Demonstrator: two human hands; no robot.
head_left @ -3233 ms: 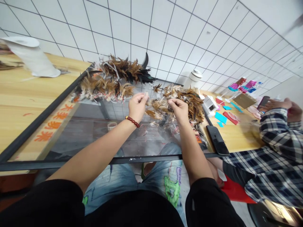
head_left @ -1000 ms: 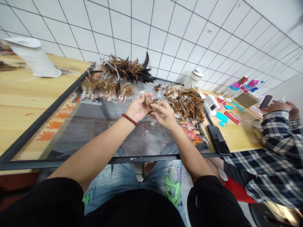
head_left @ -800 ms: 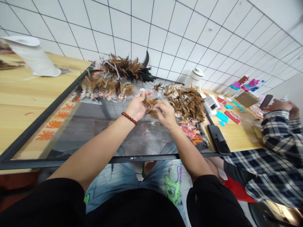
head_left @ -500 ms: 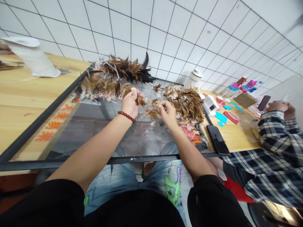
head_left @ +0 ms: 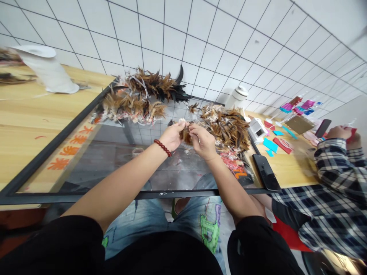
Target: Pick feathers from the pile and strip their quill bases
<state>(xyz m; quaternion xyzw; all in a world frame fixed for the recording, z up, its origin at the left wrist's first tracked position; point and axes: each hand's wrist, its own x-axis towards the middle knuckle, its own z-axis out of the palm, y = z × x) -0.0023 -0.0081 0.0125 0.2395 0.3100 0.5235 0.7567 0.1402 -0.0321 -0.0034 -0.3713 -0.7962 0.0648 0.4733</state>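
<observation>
Left hand (head_left: 171,136): thumb and fingers closed on a brown feather tuft (head_left: 185,136), pale tip showing at the thumb. Red bead bracelet (head_left: 163,148) on that wrist. Right hand (head_left: 204,142): thumb and forefinger drawn in narrow against the same tuft; can't tell whether they pinch it or only touch. Tuft is between the two hands, above the middle of the black-framed glass panel (head_left: 106,168) on the wooden tabletop (head_left: 23,114).

Writing: column of orange Chinese characters (head_left: 71,150) along the panel's left side. First two look like 大美; rest too skewed to call. Another orange mark (head_left: 241,174) at lower right, partly covered, unreadable. No brand legible on the phone (head_left: 266,172), dark face up across the panel's right edge, nor on the white lidded bottle (head_left: 236,97) by the tiled wall (head_left: 177,34).

Feather stock: big brown pile (head_left: 231,126) just right of the hands, pink-white scraps (head_left: 233,160) below it. Brown row (head_left: 133,107) at left, darker bundle (head_left: 160,86) behind it.

Far left: white roll (head_left: 47,70). Right: small white device (head_left: 256,130), blue pieces (head_left: 270,145), red piece (head_left: 283,146). Co-worker in plaid sleeve (head_left: 331,158) beside, hands holding something red.
</observation>
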